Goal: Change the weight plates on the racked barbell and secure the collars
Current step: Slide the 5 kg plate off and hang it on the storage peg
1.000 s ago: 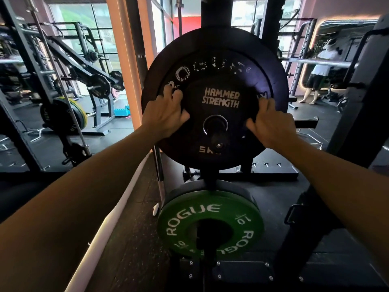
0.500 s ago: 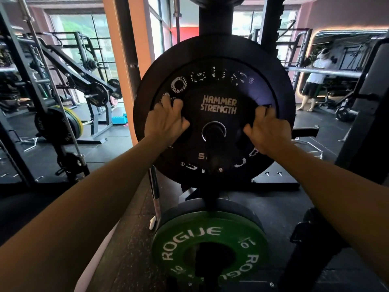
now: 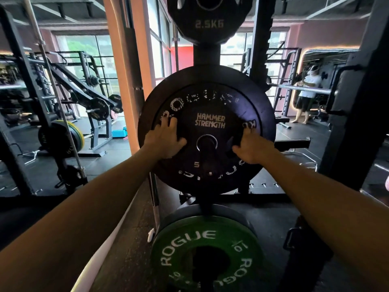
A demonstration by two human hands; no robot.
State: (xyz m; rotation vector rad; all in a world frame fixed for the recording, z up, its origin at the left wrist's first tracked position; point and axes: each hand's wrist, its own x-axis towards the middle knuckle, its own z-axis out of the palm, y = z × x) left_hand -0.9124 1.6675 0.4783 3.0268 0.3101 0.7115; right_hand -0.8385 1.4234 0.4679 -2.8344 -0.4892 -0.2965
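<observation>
A small black 5 kg plate (image 3: 210,123) marked HAMMER STRENGTH sits on a horizontal peg (image 3: 207,144), in front of a larger black Rogue plate (image 3: 210,79). My left hand (image 3: 166,140) grips the small plate's left edge, thumb on its face and fingers over the rim. On the opposite side, my right hand (image 3: 251,147) holds the right edge with its fingers curled round it. No barbell sleeve or collar shows near my hands.
A green 10 kg Rogue plate (image 3: 189,237) hangs on the peg below, a black 2.5 kg plate (image 3: 209,24) above. A dark rack upright (image 3: 357,102) stands at right, a leaning bar (image 3: 52,91) at left. A person (image 3: 308,89) stands far right.
My view has tilted up, bringing the 2.5 kg plate into sight. Both hands have stayed on the small plate's edges.
</observation>
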